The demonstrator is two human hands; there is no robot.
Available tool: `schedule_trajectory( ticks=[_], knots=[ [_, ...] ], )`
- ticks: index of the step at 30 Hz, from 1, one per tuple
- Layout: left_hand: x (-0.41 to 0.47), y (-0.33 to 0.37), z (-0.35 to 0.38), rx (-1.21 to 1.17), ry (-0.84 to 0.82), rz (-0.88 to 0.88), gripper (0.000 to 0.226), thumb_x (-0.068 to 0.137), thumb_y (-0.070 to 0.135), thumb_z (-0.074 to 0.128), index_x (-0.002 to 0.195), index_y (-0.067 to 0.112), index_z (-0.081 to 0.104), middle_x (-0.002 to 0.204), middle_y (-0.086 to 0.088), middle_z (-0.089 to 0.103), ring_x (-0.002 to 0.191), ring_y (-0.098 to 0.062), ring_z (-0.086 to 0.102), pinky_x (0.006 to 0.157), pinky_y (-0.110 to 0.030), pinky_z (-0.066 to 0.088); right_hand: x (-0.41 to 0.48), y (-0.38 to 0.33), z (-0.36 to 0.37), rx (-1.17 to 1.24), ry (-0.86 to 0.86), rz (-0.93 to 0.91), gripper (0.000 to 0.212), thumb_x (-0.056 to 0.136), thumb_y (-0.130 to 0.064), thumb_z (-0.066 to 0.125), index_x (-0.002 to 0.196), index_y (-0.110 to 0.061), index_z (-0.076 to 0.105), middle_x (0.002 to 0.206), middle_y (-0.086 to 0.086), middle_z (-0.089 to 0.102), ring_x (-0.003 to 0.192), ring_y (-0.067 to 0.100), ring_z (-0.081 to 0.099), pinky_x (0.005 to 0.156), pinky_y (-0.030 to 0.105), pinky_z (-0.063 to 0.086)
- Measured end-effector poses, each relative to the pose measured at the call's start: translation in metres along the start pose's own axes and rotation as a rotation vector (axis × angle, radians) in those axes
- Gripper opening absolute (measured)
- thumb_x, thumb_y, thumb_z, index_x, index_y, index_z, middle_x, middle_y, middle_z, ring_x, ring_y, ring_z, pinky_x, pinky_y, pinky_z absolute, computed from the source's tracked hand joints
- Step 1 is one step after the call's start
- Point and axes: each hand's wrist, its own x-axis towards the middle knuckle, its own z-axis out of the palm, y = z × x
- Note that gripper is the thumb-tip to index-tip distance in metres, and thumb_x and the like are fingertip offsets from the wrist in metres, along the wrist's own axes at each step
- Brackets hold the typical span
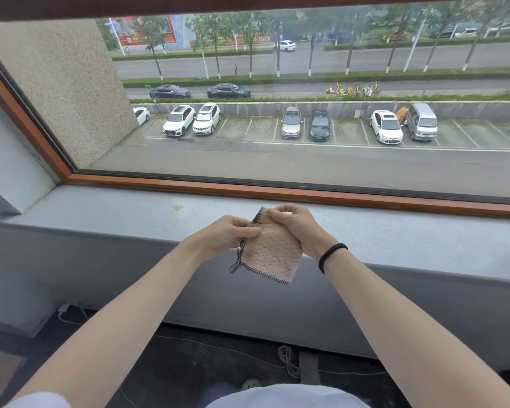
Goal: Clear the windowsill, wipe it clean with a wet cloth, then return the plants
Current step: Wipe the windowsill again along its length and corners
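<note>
A pink textured cloth [270, 254] with a dark patterned border hangs folded in front of the grey windowsill [100, 213]. My left hand [227, 235] pinches its left edge near the top. My right hand [295, 228] grips its upper right part, fingers curled over the fold. Both hands hover just above the sill's front edge, near its middle. No plants are in view on the sill. A small yellowish stain [177, 207] marks the sill to the left of my hands.
A large window with an orange-brown wooden frame [277, 191] runs along the back of the sill. A white wall return [9, 160] closes the sill's left end. Cables [289, 360] lie on the dark floor below.
</note>
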Motion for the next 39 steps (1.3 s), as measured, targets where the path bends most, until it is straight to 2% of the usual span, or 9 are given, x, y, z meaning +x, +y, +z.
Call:
schedule_trajectory(
  ticks=[4,7,12,17,22,25,30,36,39],
  knots=[
    [-0.002,0.0,-0.002,-0.344,0.103,0.041,0.018,0.09,0.012,0.06,0.104,0.001,0.062,0.095,-0.014,0.069,0.084,-0.025,0.066,0.079,-0.036,0.055,-0.001,0.015,-0.015,0.417,-0.024,0.196,0.043,0.09,-0.039,0.059,0.114,-0.005,0.051,0.108,0.02,0.063,0.091,0.027,0.065,0.084,0.037,0.055],
    [-0.002,-0.002,-0.004,-0.486,0.188,0.047,0.016,0.092,0.011,0.056,0.106,0.003,0.06,0.091,-0.011,0.069,0.076,-0.02,0.068,0.072,-0.033,0.057,-0.005,0.03,-0.015,0.34,-0.088,0.253,0.045,0.091,-0.045,0.055,0.119,-0.012,0.046,0.116,0.022,0.061,0.099,0.032,0.065,0.083,0.041,0.054],
    [-0.012,-0.009,-0.01,-0.384,0.194,-0.008,0.033,0.091,0.009,0.058,0.123,0.003,0.051,0.109,-0.015,0.065,0.085,-0.022,0.066,0.074,-0.035,0.057,-0.006,0.029,-0.005,0.394,0.019,0.15,0.057,0.083,0.012,0.06,0.133,-0.011,0.043,0.116,0.021,0.06,0.099,0.027,0.061,0.089,0.038,0.052],
    [-0.021,-0.019,-0.017,-0.242,0.271,-0.014,0.083,0.081,-0.007,0.066,0.142,0.032,0.025,0.121,-0.016,0.06,0.106,-0.029,0.062,0.1,-0.044,0.046,-0.008,0.033,-0.002,0.277,0.119,0.051,0.065,0.077,0.021,0.06,0.131,-0.012,0.045,0.108,0.015,0.046,0.1,0.024,0.055,0.097,0.04,0.048],
    [-0.027,-0.029,-0.011,0.047,0.31,0.04,0.055,0.074,-0.015,0.066,0.118,0.017,0.063,0.111,-0.008,0.059,0.098,-0.018,0.058,0.088,-0.026,0.047,-0.016,0.038,0.008,0.027,0.072,-0.071,0.053,0.073,0.018,0.064,0.113,-0.016,0.06,0.116,0.011,0.042,0.097,0.018,0.054,0.087,0.034,0.052],
    [-0.026,-0.035,-0.01,0.097,0.347,0.064,0.058,0.07,-0.018,0.066,0.119,0.013,0.064,0.129,-0.003,0.054,0.118,-0.017,0.052,0.101,-0.025,0.042,-0.018,0.04,0.014,-0.136,0.009,-0.094,0.049,0.069,0.018,0.068,0.108,-0.012,0.065,0.108,0.011,0.05,0.093,0.019,0.055,0.072,0.026,0.049],
    [-0.014,-0.04,-0.016,0.403,0.343,0.015,0.07,0.066,-0.016,0.071,0.13,0.011,0.056,0.13,0.003,0.05,0.123,-0.014,0.047,0.106,-0.025,0.037,-0.009,0.042,0.019,-0.745,0.056,-0.119,0.026,0.079,-0.001,0.068,0.105,-0.005,0.072,0.1,0.006,0.067,0.088,0.01,0.056,0.071,0.019,0.042],
    [-0.007,-0.041,-0.046,0.38,0.403,-0.015,0.036,0.071,-0.002,0.072,0.099,0.02,0.066,0.104,-0.006,0.06,0.089,-0.02,0.058,0.075,-0.023,0.046,0.009,0.036,0.031,-0.62,0.095,-0.11,0.017,0.087,-0.022,0.063,0.094,-0.01,0.072,0.087,0.001,0.066,0.082,0.011,0.057,0.061,0.016,0.041],
    [-0.006,-0.04,-0.076,0.33,0.371,-0.066,0.016,0.07,0.026,0.075,0.085,0.027,0.068,0.12,-0.008,0.052,0.093,-0.014,0.056,0.092,-0.03,0.044,0.027,0.03,0.045,-0.511,0.066,-0.072,0.013,0.091,-0.02,0.058,0.082,-0.013,0.064,0.084,0.003,0.063,0.083,0.016,0.056,0.07,0.025,0.043]
  ],
)
